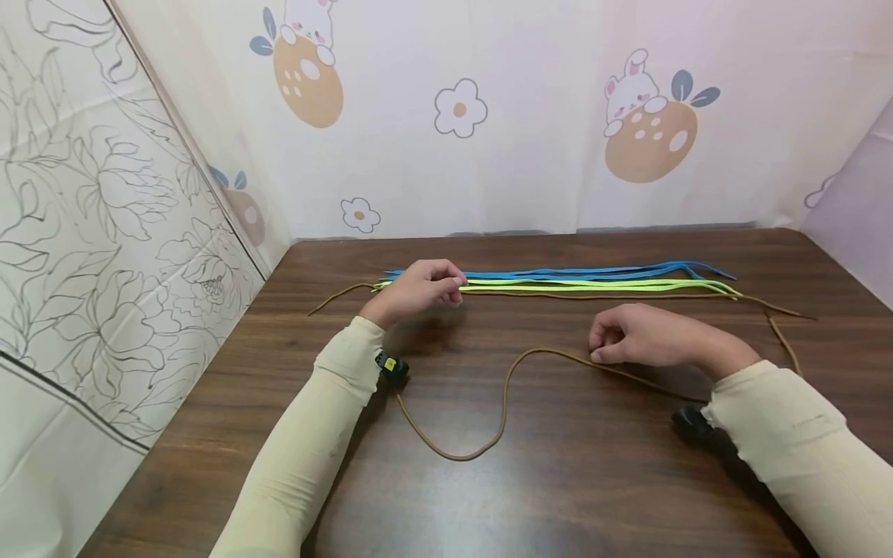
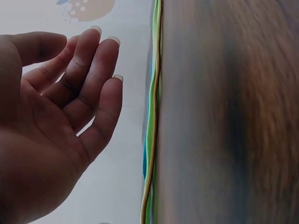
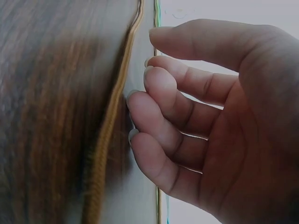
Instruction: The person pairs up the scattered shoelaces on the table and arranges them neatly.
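A loose brown cord [image 1: 456,459] snakes across the dark tabletop in a wavy line, its left end by my left wrist, and it passes behind my right wrist. My right hand [image 1: 649,335] hovers at this cord with fingers loosely bent; in the right wrist view nothing is between the fingers and the cord [image 3: 110,116] runs beside them. Over the left part of a lace bundle hangs my left hand [image 1: 418,291], loosely curled and holding nothing. That bundle has blue laces [image 1: 593,273], yellow-green laces [image 1: 593,286] and a brown cord [image 1: 593,297] laid lengthwise.
The wooden table [image 1: 516,511] meets a patterned curtain [image 1: 530,178] at its back edge. A floral sheet [image 1: 125,201] hangs along the left side. Another stretch of brown cord [image 1: 784,341] shows behind the right sleeve. Small black devices are strapped to both wrists.
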The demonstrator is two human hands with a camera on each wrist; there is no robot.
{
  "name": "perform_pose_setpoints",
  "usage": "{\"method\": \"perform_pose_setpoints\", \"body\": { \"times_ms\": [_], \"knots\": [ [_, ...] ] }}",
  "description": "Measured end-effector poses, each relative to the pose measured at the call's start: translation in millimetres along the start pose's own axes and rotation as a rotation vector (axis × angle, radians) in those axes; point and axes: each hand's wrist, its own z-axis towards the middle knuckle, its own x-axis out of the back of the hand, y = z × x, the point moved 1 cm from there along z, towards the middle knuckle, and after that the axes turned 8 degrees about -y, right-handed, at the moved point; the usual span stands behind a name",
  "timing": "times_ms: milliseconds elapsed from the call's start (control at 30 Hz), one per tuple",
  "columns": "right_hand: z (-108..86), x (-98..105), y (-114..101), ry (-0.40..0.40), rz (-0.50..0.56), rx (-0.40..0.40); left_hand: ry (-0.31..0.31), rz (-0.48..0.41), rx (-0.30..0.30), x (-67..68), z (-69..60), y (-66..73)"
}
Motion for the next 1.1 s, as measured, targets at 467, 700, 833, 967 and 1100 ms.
{"method": "perform_pose_setpoints", "body": {
  "times_ms": [467, 700, 833, 967, 1100],
  "knots": [
    [0.5, -5, 0, -0.036, -0.001, -0.008, -0.070, 0.035, -0.003, -7.2, 3.5, 4.3],
    [0.1, -6, -4, -0.051, -0.035, -0.025, -0.095, 0.055, -0.007, -9.2, 3.4, 4.2],
    [0.5, -7, -6, -0.049, -0.039, -0.008, -0.099, 0.063, 0.002, -9.4, 3.0, 3.9],
    [1.4, -9, -7, -0.041, -0.047, 0.000, -0.108, 0.064, 0.008, -10.6, 3.3, 5.0],
    [3.0, -8, -5, -0.034, -0.055, 0.007, -0.122, 0.091, 0.011, -12.8, 4.1, 7.0]
  ]
}}
